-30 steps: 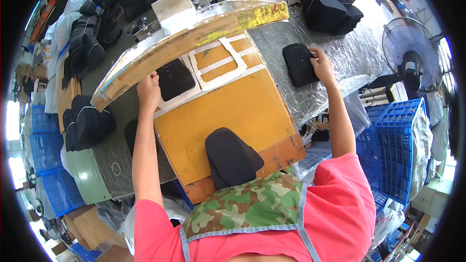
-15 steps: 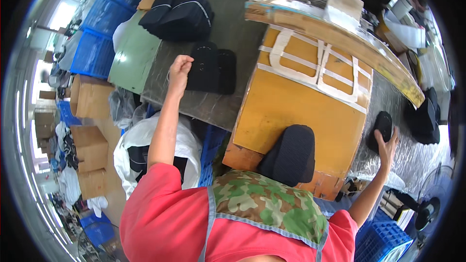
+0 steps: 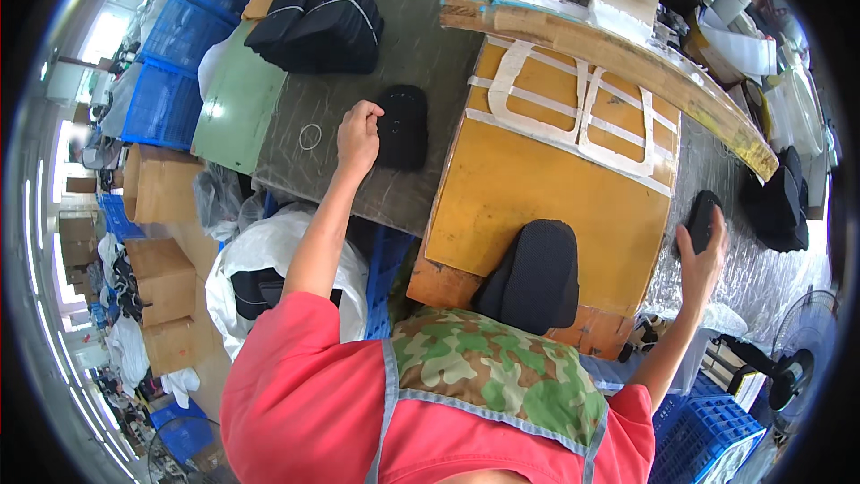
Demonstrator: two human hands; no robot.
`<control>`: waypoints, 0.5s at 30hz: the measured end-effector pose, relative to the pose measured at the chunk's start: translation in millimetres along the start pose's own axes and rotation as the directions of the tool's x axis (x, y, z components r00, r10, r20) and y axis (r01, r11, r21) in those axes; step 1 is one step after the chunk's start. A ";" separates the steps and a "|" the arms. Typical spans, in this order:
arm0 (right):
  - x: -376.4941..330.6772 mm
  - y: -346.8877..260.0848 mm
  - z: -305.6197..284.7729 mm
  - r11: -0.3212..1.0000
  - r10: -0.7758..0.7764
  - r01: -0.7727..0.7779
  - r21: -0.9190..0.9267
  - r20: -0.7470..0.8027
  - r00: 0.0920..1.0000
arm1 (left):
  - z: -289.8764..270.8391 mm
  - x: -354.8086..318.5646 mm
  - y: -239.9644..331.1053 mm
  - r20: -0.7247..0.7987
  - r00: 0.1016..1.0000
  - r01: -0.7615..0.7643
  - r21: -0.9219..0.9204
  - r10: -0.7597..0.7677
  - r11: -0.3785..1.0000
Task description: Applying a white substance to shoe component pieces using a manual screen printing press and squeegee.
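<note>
My left hand (image 3: 359,136) is closed, thumb and curled fingertips at the left edge of a black insole-shaped pad (image 3: 403,130) on the dark table. A loose white elastic band (image 3: 310,136) lies just left of that hand. Over at the right, my right hand (image 3: 702,255) has its thumb and fingers apart, on either side of a small black pad (image 3: 705,211); whether it touches the pad is unclear. Directly in front of me, black textured pads (image 3: 542,273) overlap at the near edge of the yellow board (image 3: 555,197).
Banded stacks of black pads (image 3: 336,31) stand at the far left. White frame-shaped strips (image 3: 537,125) lie on the board, below a long wooden beam (image 3: 609,45). More black pads (image 3: 778,206) sit at the right, above a fan (image 3: 793,375). A white sack (image 3: 237,255) stands below the table.
My left hand has moved right, and two side-by-side pads there now show as one. The elastic band has come into plain view. My right hand's fingers have moved around the small pad.
</note>
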State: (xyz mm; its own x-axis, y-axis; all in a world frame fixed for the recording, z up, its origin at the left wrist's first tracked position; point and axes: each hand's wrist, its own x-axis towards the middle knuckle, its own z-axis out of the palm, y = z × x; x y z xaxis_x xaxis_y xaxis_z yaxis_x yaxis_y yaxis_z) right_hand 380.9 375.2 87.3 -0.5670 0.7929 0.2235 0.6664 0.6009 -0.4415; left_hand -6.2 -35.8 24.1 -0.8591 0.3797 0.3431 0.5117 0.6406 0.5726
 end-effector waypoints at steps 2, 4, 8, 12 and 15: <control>-14.6 -29.8 3.1 0.958 -0.147 0.091 0.271 0.192 0.970 | 1.0 3.3 -3.8 0.017 0.999 0.042 -0.010 -0.042 0.999; -30.6 -65.5 5.3 0.930 -0.344 0.273 0.247 0.323 0.882 | 1.8 6.9 -5.2 0.014 1.000 0.016 0.018 -0.016 1.000; -57.3 -126.1 3.6 0.844 -0.532 0.436 0.313 0.380 0.757 | 3.3 2.7 1.9 0.029 1.000 -0.018 0.213 0.013 0.977; -71.9 -127.5 12.0 0.829 -0.556 0.432 0.356 0.446 0.701 | 6.9 -1.1 13.6 0.062 0.998 -0.044 0.365 0.022 0.930; -73.0 -126.3 15.0 0.856 -0.514 0.365 0.367 0.520 0.682 | 24.6 9.7 25.3 0.092 0.996 -0.053 0.413 0.016 0.909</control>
State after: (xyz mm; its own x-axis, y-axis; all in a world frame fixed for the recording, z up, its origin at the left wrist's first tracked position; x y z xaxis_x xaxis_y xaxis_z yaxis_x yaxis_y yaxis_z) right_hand 330.9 239.9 113.7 -0.9811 0.1796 -0.0724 0.1857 0.7665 -0.6148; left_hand -1.6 0.5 23.6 -0.8474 0.4499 0.2820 0.5097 0.8381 0.1945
